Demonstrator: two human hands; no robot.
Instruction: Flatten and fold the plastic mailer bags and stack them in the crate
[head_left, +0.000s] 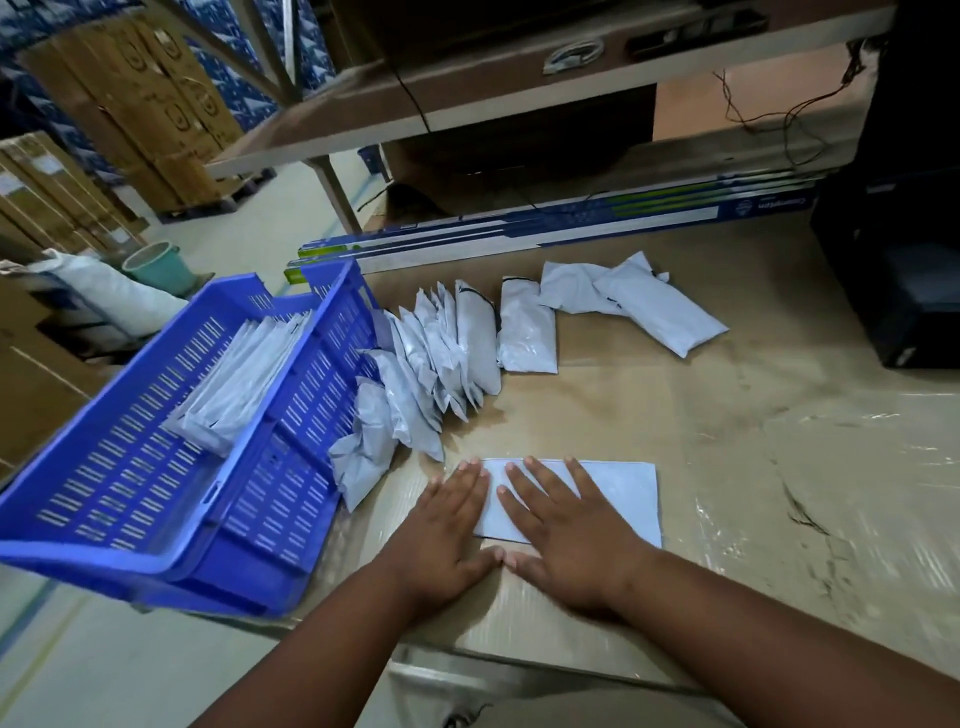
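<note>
Left hand (451, 525) and right hand (571, 530) flat on mailer bag (618, 493), fingers (540, 475) straight, spread, pressing air out before fold; unfolded bags (447, 353) heaped beyond fingertips; crate (156, 551) left of fingers, on tabletop (779, 415) edge, holding folded stack (244, 374).

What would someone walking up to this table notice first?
Probably the two hands pressing flat on a pale mailer bag at the near edge of the table, the left hand on its left end and the right hand on its middle. Next, the bright blue crate on the left, with folded bags inside. A loose row of unfolded bags lies beside the crate.
</note>
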